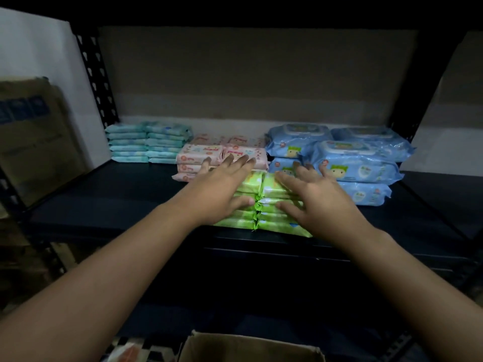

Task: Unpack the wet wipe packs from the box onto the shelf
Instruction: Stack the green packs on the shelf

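Basically the green wet wipe packs (264, 202) sit in two side-by-side stacks near the front edge of the shelf (117, 199), several packs high, crimped ends meeting at a centre seam; each pack's long axis runs left-right along the shelf front. Both hands are on top of and against the green packs: left hand (222, 189) lies flat over the left stack, fingers (240, 163) straight and spread, tips reaching past the stack's back edge toward the pink packs (224, 155), thumb down on the front face near the seam. Right hand (316, 194) mirrors it over the right stack, fingers (303, 171) spread and straight, thumb across the front face. No pinch, nothing curled round a pack, so it looks like pressing or squaring up, not carrying. Neither hand is nearer; they are symmetric about the seam. Next move likely turns on the stacks lying directly under the palms, with any push going back toward the pink packs, which are just behind the green packs and nearly touching. Behind and right of the green packs, large blue wet wipe packs (355, 165) with flip lids and a cartoon face; print too blurred to read. Behind and left, a teal pack stack (146, 145), well apart. Below the green packs at the frame bottom, the open cardboard box (251, 346), contents not visible. Far left of the green packs, a carton (34, 137) with blue print, unreadable. No brand legible anywhere.
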